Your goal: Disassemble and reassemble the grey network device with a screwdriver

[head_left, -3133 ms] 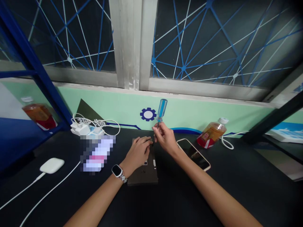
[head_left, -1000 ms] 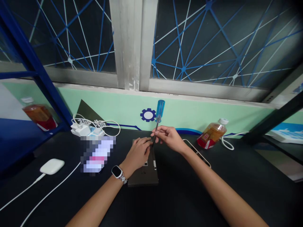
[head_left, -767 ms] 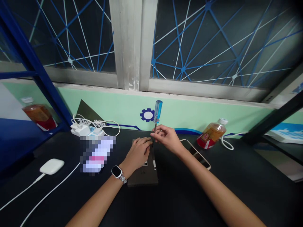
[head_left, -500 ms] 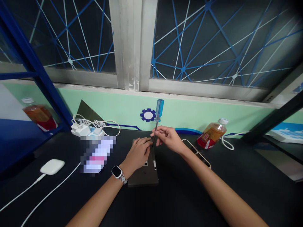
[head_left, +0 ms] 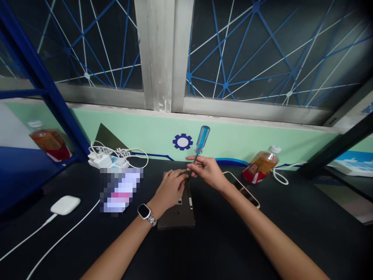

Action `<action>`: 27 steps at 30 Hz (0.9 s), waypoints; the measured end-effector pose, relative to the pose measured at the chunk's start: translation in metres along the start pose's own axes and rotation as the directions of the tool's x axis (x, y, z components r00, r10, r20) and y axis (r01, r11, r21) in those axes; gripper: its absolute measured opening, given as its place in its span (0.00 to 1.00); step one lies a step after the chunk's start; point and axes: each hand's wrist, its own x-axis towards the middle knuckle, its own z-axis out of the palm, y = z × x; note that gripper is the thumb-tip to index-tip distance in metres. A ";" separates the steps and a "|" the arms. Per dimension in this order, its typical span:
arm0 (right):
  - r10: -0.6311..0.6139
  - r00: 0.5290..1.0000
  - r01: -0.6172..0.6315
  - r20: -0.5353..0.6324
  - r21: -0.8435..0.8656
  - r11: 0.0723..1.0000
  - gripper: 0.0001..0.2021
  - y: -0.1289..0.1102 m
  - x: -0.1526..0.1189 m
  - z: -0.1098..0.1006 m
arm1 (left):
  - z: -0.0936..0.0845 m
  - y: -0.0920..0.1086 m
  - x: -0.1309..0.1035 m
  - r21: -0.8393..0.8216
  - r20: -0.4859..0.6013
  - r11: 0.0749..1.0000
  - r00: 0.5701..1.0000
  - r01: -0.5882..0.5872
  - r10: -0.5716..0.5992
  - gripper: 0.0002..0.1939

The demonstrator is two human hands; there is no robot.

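Note:
A flat, dark grey-brown rectangular device (head_left: pixel 176 219) with small white labels lies on the black tabletop in front of me. My left hand (head_left: pixel 171 186) rests across its upper part, fingers stretched toward the far right edge. A screwdriver (head_left: pixel 203 138) with a clear blue handle leans to the right over that edge. My right hand (head_left: pixel 205 171) pinches its metal shaft between thumb and fingers, below the handle. The tip is down by the device's upper right edge, close to my left fingertips; its exact contact point is hidden.
A phone (head_left: pixel 246 194) lies under my right forearm, near a drink bottle (head_left: pixel 260 165). To the left are a power strip with plugs (head_left: pixel 106 160), a pixelated item (head_left: pixel 122 192) and a white case (head_left: pixel 65 205) on a cable. The wall and windows close off the back.
The screwdriver's handle has tipped over to the right and slightly lower, while my right hand keeps its pinch on the shaft. My left hand and the device stay in place.

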 end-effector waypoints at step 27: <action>0.058 0.996 -0.067 0.064 0.142 0.988 0.15 0.000 -0.002 0.003 | 0.001 -0.001 0.000 -0.023 -0.007 1.000 1.000 -0.010 0.009 0.16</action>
